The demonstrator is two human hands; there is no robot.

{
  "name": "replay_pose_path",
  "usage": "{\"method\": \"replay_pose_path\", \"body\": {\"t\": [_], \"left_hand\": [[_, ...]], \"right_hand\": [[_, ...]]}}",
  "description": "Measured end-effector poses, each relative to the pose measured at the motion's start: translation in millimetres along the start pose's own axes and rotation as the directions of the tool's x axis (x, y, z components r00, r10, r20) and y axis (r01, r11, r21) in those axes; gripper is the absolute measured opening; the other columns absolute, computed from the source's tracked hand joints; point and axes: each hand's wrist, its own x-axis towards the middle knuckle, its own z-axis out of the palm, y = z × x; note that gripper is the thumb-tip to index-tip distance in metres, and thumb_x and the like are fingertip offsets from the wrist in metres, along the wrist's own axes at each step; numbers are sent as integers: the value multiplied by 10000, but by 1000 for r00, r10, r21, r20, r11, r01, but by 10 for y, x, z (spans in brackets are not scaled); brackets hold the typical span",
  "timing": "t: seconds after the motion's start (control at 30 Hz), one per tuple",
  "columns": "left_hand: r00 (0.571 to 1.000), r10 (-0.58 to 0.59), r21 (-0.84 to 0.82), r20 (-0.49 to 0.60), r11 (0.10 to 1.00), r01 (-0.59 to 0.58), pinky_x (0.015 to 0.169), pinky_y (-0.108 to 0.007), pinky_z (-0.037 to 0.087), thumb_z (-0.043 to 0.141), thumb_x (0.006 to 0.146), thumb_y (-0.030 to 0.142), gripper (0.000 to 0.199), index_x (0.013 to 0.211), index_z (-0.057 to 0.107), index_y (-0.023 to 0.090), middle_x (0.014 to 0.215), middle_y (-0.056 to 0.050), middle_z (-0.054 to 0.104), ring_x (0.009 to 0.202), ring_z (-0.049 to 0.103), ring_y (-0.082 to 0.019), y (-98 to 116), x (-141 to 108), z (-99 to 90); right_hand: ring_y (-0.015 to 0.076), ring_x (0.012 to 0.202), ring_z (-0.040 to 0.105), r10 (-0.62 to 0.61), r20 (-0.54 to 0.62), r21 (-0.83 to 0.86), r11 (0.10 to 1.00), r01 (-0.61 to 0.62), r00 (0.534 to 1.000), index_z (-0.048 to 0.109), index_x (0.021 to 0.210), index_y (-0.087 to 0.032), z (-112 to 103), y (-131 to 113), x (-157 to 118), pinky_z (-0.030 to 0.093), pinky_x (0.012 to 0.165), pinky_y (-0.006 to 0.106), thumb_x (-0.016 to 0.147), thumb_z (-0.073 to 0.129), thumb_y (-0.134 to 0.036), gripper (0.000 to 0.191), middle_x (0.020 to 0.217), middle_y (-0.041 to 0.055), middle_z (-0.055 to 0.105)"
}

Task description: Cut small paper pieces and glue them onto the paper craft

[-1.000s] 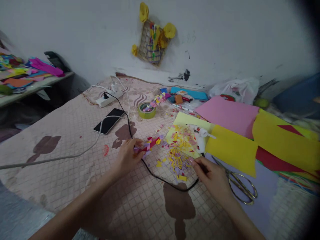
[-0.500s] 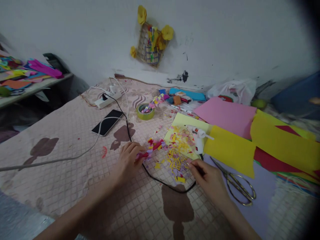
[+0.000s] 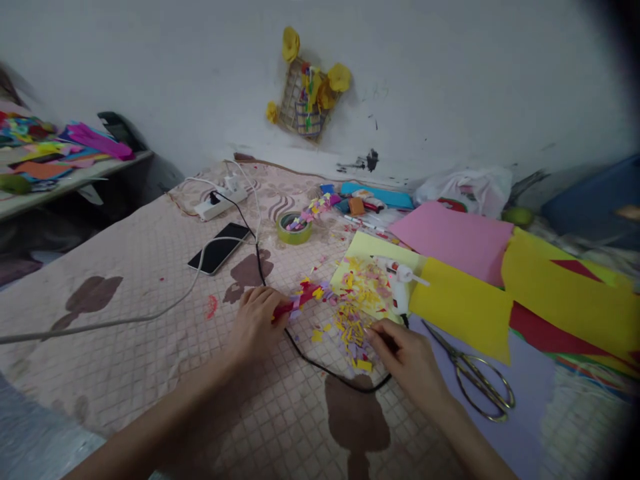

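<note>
My left hand point(image 3: 261, 317) is closed round the near end of a red strip point(image 3: 307, 293) with yellow and purple paper bits on it. The strip points away to the right, just above the tablecloth. My right hand point(image 3: 403, 347) has thumb and forefinger pinched together at the right edge of a pile of small yellow and purple paper cuttings point(image 3: 353, 333). Whatever lies between those fingertips is too small to make out. Behind the pile, a white glue gun point(image 3: 400, 290) rests on a pale yellow sheet point(image 3: 357, 248) strewn with more cuttings.
Gold-handled scissors point(image 3: 480, 377) lie on a purple sheet point(image 3: 525, 413) at the right. A black cord point(image 3: 320, 367) loops between my hands. Farther back are a phone point(image 3: 220, 249), a power strip point(image 3: 223, 203) and a tape roll point(image 3: 294, 233) with a decorated strip leaning on it.
My right hand has shifted slightly left over the cuttings. The red strip in my left hand has turned, showing more of its red side. The whole view has shifted a little.
</note>
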Motion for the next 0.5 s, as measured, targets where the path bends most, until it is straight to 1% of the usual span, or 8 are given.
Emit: {"method": "replay_pose_path", "body": {"t": [0.1,0.2,0.3,0.37,0.43,0.5], "left_hand": [[997,-78,-85,-4,993,77,753,-353,396,583,723,184,83,803,574,203,839,-24,635,843,546,-209,22,-16,-57],[991,-130,-152,43,979,135,751,-345,408,587,716,184,106,819,571,205,832,-15,631,828,556,-197,51,-58,-82],[988,-116,-140,102,982,130,765,-357,408,586,718,192,104,821,578,206,829,-14,634,847,559,-206,60,-98,-32],[989,-102,-134,110,984,116,764,-357,412,579,725,192,89,814,579,203,831,-18,633,853,558,-208,58,-111,10],[991,-87,-138,98,985,100,762,-357,419,571,731,187,87,817,578,200,840,-24,630,862,556,-209,57,-117,33],[994,-69,-149,89,985,81,760,-363,426,570,731,182,103,833,575,197,850,-29,629,870,555,-213,59,-119,32]], "right_hand": [[120,541,510,11,-5,11,1000,-11,1000,544,711,-196,-5,31,-25,377,525,210,870,456,-319,219,610,-26,562],[123,541,515,17,-10,2,1000,-17,1000,540,708,-196,-1,45,-36,380,526,214,871,451,-319,223,607,-24,565],[118,495,498,3,-9,-30,1000,-4,1000,537,688,-196,11,25,-25,364,493,214,865,446,-304,226,566,-30,545],[119,479,498,-11,-4,-39,999,11,1000,541,682,-195,18,-1,-6,360,479,214,861,442,-302,230,548,-30,539],[128,507,525,-22,1,-23,1000,22,1000,551,701,-195,30,-32,24,381,495,218,859,440,-299,220,573,-18,567],[145,583,567,-38,3,1,999,38,999,566,754,-196,54,-66,64,420,549,232,859,443,-277,180,653,5,613]]}}
